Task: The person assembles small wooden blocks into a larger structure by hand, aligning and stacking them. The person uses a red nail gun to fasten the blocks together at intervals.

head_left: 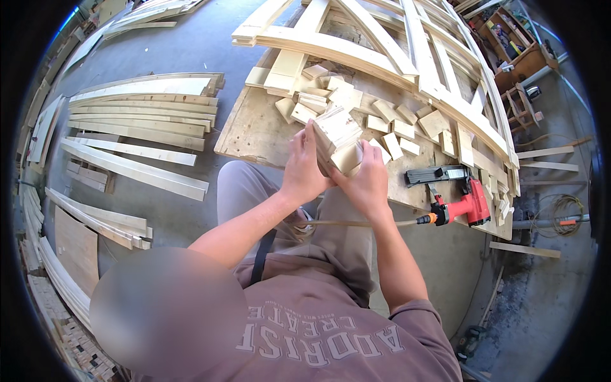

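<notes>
Between my two hands is a stack of small wooden blocks (338, 129), held over the near edge of the plywood worktable (245, 130). My left hand (303, 167) presses on the stack's left side, with its fingers pointing up along it. On the other side, my right hand (367, 178) grips the stack's lower right corner with bent fingers. Loose wood offcuts (382, 113) lie scattered just beyond the stack. Right of my right hand, a red and black nail gun (461, 205) rests on the table, its air hose (350, 223) running left in front of me.
A large slatted wooden frame (356, 54) covers the table's far side. Long boards (140, 121) lie in rows on the floor to the left. Beyond the table at right stand a wooden tool box (515, 48) and a coiled hose (563, 213).
</notes>
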Motion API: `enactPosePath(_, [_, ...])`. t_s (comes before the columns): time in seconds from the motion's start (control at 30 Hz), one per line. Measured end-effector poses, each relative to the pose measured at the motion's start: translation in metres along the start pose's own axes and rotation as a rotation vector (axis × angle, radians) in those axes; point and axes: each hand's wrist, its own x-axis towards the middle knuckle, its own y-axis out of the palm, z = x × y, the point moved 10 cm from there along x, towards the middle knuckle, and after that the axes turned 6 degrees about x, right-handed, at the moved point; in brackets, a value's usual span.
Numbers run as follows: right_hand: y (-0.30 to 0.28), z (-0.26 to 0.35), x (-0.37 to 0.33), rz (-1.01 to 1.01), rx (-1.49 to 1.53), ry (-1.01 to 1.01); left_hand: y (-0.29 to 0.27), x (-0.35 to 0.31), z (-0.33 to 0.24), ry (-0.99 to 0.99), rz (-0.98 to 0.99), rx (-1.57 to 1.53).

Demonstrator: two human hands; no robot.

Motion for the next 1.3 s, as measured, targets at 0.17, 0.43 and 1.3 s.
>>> enactPosePath(0.17, [0.0,0.002,-0.001,-0.052,-0.021,-0.037,0.001,-0.002,0.0,0.039,-0.009,-0.05])
enactPosePath(0.43, [-0.006,0.002,0.001,0.01,0.011,-0.074,-0.002,0.001,-0.011,0.016,-0.142,-0.087])
enactPosePath(1.3, [-0.169,-0.422,-0.117,-0.682,1.286,0.932,0.002,0.003,-0.001,0.044,-0.169,-0.08])
